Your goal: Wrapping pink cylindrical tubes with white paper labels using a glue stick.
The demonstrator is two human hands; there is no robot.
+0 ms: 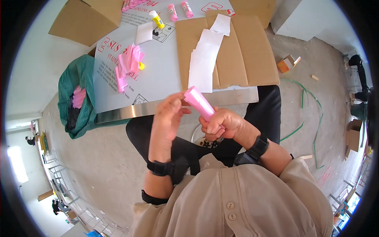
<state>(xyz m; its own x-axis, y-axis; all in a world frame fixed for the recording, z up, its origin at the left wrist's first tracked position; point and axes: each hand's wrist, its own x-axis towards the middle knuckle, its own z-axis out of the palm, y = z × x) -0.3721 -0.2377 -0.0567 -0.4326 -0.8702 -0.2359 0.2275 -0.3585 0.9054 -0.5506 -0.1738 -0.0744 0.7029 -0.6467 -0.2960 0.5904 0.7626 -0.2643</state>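
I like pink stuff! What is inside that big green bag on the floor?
The green bag lies open beside the work board. Pink wrapped pieces and something dark show at its mouth. Anything deeper down is covered by the bag's folds.

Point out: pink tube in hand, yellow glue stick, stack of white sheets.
pink tube [198, 102], head view, middle of its body above the right hand
yellow glue stick [157, 19], head view, mid-barrel
white sheets [203, 63], head view, centre of top sheet

Bright, even daylight fills the scene with soft shadows; glare whitens the far left wall [31, 67], and straight edges bend toward the dark rim.
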